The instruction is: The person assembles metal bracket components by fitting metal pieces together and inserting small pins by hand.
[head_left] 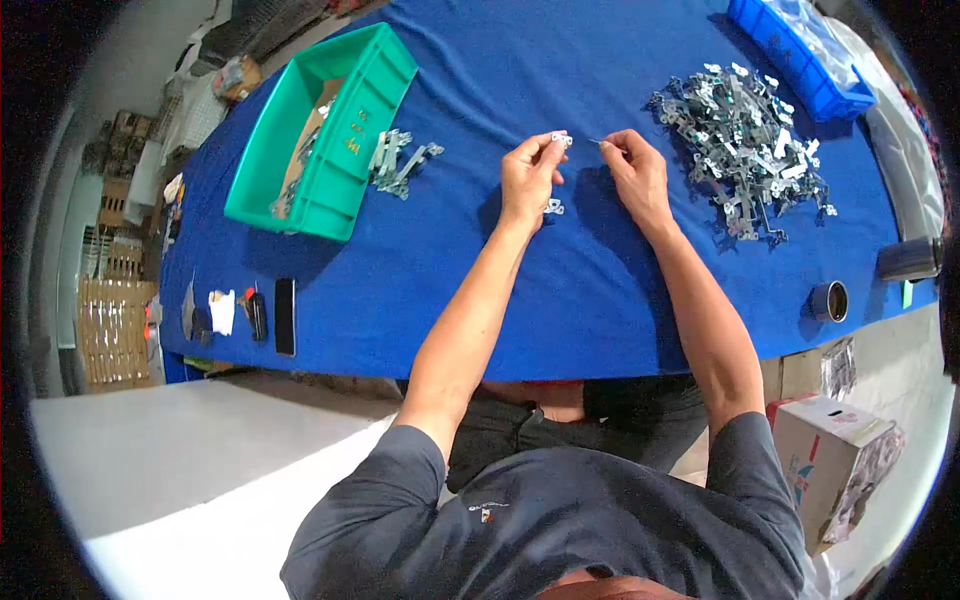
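Observation:
Over the blue cloth, my left hand (528,180) is closed on a small metal bracket (562,140), whose holed end pokes out past the thumb. Another metal end (554,207) shows below the palm; whether it belongs to the same piece I cannot tell. My right hand (636,172) pinches a thin, pin-like metal piece (597,141) that points toward the bracket, with a gap between them. A large heap of metal brackets (745,150) lies to the right. A smaller pile of brackets (400,162) sits on the left, beside a green bin (345,190).
More metal parts lie inside the green bin. A blue crate (800,60) with plastic stands at the back right. A dark roll (829,301) and a dark cylinder (908,260) are near the right edge. A phone (285,316) and a black tool (256,314) lie front left.

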Demonstrator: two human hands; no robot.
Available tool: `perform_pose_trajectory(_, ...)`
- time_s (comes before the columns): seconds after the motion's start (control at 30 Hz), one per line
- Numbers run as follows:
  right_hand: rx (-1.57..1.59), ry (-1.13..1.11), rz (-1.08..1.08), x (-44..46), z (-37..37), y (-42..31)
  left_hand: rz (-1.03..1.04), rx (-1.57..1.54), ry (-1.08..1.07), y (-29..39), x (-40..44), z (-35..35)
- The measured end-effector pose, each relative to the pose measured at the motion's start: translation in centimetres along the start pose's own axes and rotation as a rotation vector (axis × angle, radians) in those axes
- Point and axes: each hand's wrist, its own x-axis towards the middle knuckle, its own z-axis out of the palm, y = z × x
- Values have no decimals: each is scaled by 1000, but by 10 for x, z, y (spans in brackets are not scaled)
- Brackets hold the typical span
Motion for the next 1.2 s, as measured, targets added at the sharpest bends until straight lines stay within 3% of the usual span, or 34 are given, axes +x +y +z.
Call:
perform_pose_trajectory(0.1,-41,-22,-142,-7,-3,-3,-13,3,25,-5,1,-4)
perform_pose_trajectory(0.33,-71,-34,-254,-4,0,-10,-68,30,21,1,-3,1)
perform_pose_trajectory(0.8,-147,-79,-280,-5,1,-9,1,-95,65,-3,-10,10)
perform_pose_trajectory(1.2,-261,-117,-287,-4,2,2,-106,-90,76,0,-11,7)
